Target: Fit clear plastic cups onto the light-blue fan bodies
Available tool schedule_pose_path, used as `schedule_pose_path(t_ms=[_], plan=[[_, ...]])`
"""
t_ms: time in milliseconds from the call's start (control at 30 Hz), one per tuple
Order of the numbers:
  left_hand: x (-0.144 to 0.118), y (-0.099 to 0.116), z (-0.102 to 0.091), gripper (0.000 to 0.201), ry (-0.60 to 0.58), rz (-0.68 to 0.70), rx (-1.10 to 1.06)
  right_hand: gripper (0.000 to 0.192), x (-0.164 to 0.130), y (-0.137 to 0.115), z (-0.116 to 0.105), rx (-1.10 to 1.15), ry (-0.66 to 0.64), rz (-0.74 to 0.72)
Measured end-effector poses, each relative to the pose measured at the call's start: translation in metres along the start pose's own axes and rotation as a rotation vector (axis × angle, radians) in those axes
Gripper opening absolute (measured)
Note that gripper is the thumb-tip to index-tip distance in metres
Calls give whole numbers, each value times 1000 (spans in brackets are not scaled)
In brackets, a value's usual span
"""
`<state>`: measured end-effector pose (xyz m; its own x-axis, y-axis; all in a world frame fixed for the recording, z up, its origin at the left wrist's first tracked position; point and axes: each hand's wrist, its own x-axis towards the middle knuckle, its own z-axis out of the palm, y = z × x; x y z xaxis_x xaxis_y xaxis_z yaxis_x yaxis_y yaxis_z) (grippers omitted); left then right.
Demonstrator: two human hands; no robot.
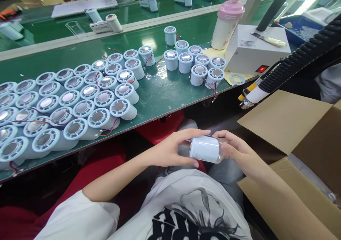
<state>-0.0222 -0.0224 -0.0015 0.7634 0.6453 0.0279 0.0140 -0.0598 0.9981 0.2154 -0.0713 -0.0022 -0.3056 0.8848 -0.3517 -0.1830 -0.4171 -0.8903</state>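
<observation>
Over my lap I hold a pale blue cylinder [205, 148] lying sideways in a clear plastic sleeve. My left hand [173, 149] grips its left end, fingers curled over the top. My right hand [236, 151] holds the right end, where the clear plastic sticks out. On the green bench [160, 91] in front of me stand several more pale blue cylinders [80, 98] with silver discs on top and thin red wires, in a large group at left and a smaller group [197, 64] at centre.
An open cardboard box [298, 154] stands at my right. A white power unit [253, 48] with a red light, a pink-capped bottle [227, 23] and a black corrugated hose [301, 59] are at the bench's right end. A second green bench with more parts lies behind.
</observation>
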Motion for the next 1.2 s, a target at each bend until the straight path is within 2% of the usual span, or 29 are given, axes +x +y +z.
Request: schedule_pose_path(t_ms=[167, 233, 333, 500, 633, 767, 967, 1200], plan=[[10, -5, 1, 86, 36, -116, -200, 44, 8, 13, -4, 126, 70, 49], [24, -14, 1, 87, 88, -155, -314, 48, 15, 21, -6, 238, 152, 21], [59, -31, 1, 84, 146, -217, -406, 52, 28, 35, -15, 352, 290, -72], [133, -42, 3, 74, 43, -233, -384, 43, 47, 52, -42, 449, 466, -232], [165, -37, 4, 59, -52, -229, -336, 37, 56, 55, -58, 514, 513, -261], [168, -33, -4, 55, -58, -222, -297, 36, 65, 52, -60, 554, 502, -263], [152, -27, -20, 60, -5, -233, -264, 42, 76, 43, -49, 549, 426, -255], [134, -19, -25, 61, -5, -220, -255, 53, 66, 29, -38, 449, 391, -262]])
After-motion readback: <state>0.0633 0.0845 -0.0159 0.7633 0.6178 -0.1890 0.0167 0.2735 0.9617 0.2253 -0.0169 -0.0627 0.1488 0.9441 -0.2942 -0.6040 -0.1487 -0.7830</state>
